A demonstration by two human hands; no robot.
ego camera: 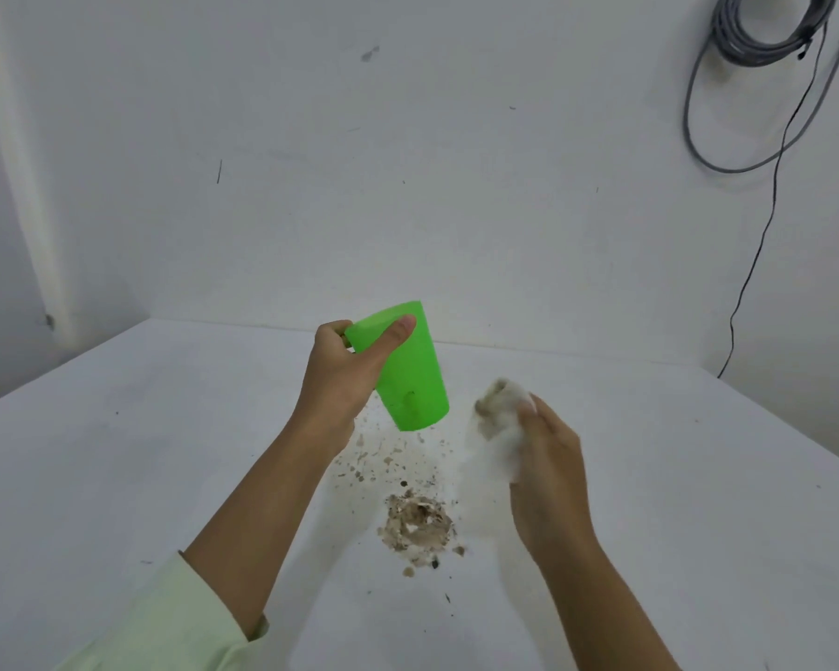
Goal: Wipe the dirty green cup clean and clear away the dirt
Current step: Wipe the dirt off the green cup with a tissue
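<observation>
A bright green cup (408, 370) is held aloft over the white table (117, 452) by the left hand (342, 375), whose fingers are closed round its upper part, the thumb laid across the side. The cup is tilted, its wider end lowest, towards the table. A dark smear is seen low on its wall; the rest of the plastic appears clean. A crumpled white tissue (497, 428), stained brown at the top, is clutched in the closed right hand (548, 467), just beside the cup and apart from it; its outline is blurred. Brown dirt (417, 527) is piled on the table below, with flecks scattered towards the cup.
</observation>
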